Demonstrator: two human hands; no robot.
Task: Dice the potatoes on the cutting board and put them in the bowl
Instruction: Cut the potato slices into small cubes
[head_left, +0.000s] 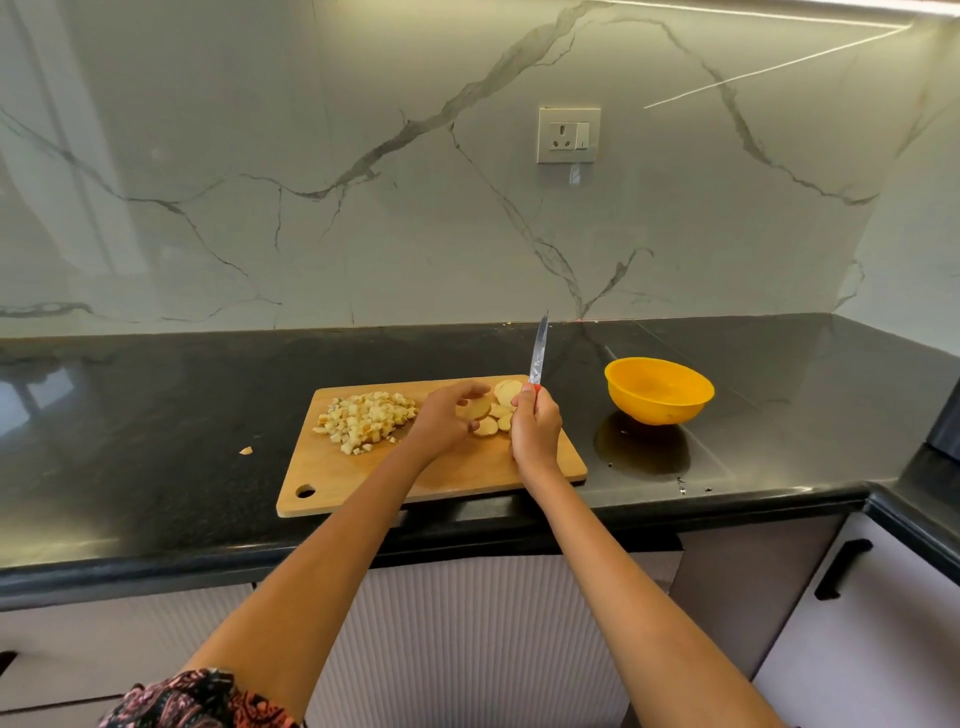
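A wooden cutting board (363, 475) lies on the black counter. A heap of diced potato (366, 420) sits on its left half. Several round potato slices (501, 410) lie near the board's far right edge. My left hand (447, 423) pinches one slice (479, 409) between thumb and fingers. My right hand (535, 431) grips a red-handled knife (538, 356), whose blade points up and away, clear of the board. An orange bowl (658, 389) stands to the right of the board; it looks empty.
One loose potato piece (245, 450) lies on the counter (156, 415) left of the board. A marble backsplash with a wall socket (568, 134) rises behind. The counter turns a corner at the right, with drawers below.
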